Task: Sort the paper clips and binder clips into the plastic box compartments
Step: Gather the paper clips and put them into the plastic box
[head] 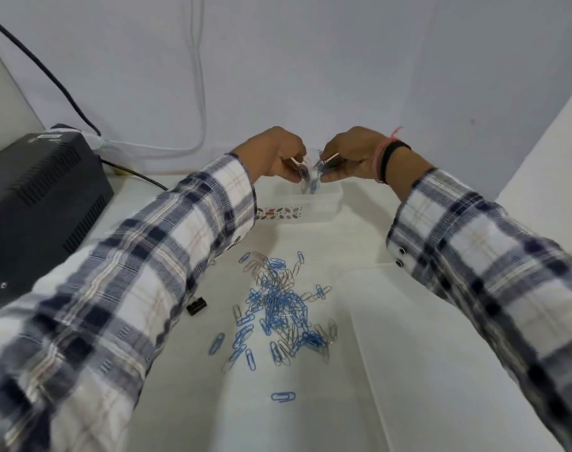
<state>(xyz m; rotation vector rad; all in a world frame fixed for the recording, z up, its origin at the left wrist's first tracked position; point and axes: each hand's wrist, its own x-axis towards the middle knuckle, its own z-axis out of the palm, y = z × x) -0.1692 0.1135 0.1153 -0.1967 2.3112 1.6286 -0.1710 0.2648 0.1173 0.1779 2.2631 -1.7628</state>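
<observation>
Head view: both hands pinch a clear bag of clips above the plastic box.

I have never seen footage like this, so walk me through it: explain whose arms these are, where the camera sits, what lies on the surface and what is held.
There is no machine: a person wears a camera on the head, looking down at their own arms in plaid sleeves. The left hand and right hand meet above a clear plastic box at the far side of the white table. Their fingers pinch a small bunch of clips; it is too blurred to tell more. Nearer lies a loose pile of blue and silver paper clips, with one black binder clip to its left. A black device stands at far left.
</observation>
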